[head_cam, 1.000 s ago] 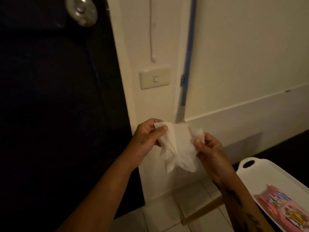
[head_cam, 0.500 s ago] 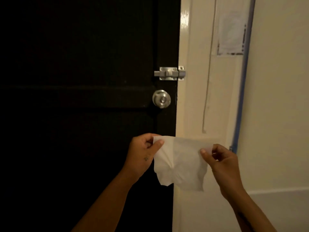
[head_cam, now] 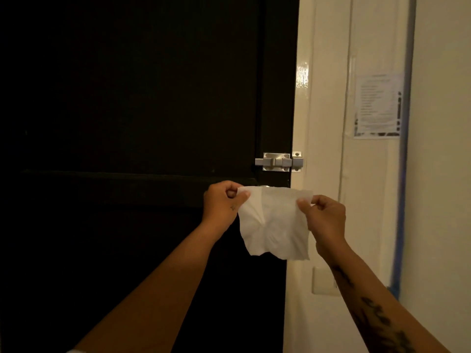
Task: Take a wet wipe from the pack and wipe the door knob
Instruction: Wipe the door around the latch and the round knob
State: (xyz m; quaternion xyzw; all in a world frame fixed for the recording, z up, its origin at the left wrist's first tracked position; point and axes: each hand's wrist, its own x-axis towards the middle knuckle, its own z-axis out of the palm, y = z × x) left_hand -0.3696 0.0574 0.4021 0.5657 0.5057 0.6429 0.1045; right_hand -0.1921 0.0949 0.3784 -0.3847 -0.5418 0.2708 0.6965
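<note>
A white wet wipe (head_cam: 274, 222) hangs spread open in front of the dark door (head_cam: 127, 123). My left hand (head_cam: 223, 201) pinches its upper left corner. My right hand (head_cam: 323, 216) pinches its upper right corner. The wipe covers the door knob almost fully; only a thin silver sliver of the knob (head_cam: 265, 186) shows above the wipe's top edge. The wipe pack is out of view.
A silver slide bolt (head_cam: 279, 162) sits on the door edge just above the hands. The cream door frame (head_cam: 303, 110) runs down the right of the door. A printed paper notice (head_cam: 378, 105) and a wall switch (head_cam: 322, 281) are on the wall.
Both hands have lifted the spread wipe from below the knob up in front of it, hiding the knob. The view has tilted up; the tray and pack left the picture.
</note>
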